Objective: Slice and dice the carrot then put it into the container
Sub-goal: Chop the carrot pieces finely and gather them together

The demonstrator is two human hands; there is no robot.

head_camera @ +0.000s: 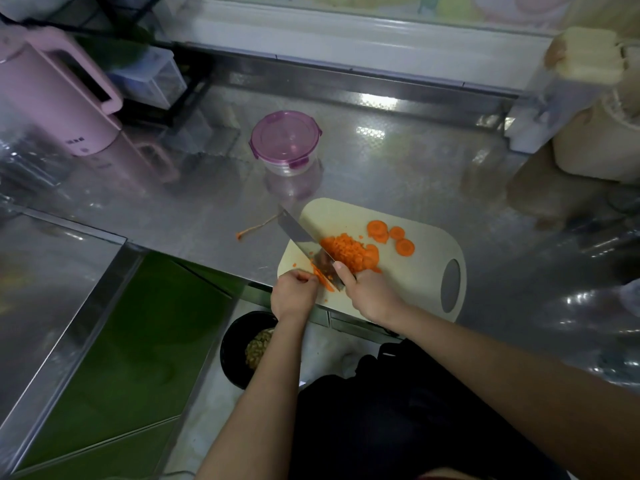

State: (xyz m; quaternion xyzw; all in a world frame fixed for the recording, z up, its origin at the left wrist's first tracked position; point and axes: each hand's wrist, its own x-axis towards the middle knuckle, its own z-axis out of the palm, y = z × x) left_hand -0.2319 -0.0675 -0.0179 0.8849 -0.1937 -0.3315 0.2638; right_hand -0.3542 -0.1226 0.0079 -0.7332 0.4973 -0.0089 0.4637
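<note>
Right hand (372,296) clenched round knife (304,245) handle; left hand (294,294) pinching carrot strips (323,278) on board (415,237); carrot firm, damp, likely slippery, pin near cut

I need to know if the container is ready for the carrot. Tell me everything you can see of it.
The container is a round, clear tub with a translucent purple snap-on lid, its clips down, so it is shut. It stands upright on the steel counter, beyond the cutting board and apart from it. Nothing touches it, and no carrot shows inside.
</note>
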